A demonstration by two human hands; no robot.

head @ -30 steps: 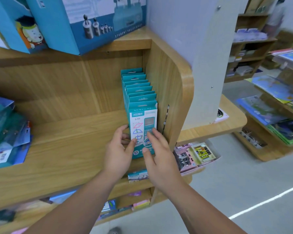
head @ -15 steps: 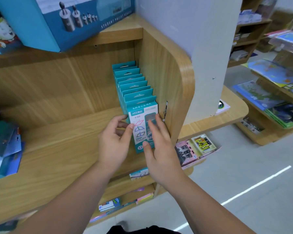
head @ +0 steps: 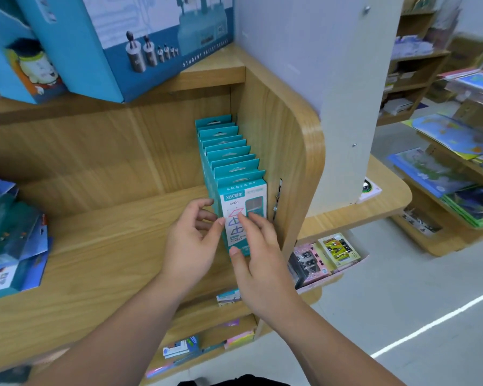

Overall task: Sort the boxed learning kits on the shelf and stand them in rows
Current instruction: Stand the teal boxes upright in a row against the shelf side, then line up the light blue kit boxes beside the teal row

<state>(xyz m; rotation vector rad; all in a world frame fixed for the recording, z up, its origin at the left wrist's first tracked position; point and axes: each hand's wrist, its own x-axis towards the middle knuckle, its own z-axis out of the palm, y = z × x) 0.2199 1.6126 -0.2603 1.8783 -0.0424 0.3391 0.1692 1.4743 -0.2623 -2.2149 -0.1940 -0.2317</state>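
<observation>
Left hand [head: 190,240] pinches the left edge of the front kit box [head: 236,196]; right hand [head: 260,260], fingers flat, presses its face. One teal row [head: 226,146] stands upright against the right wall of the shelf [head: 109,246]. Far left, loose kits [head: 11,235] lie heaped, unsorted. I judge it roughly half done.

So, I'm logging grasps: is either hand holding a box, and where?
The left hand pinches the front box at its left edge; the right hand only lays straight fingers on its face.
</observation>
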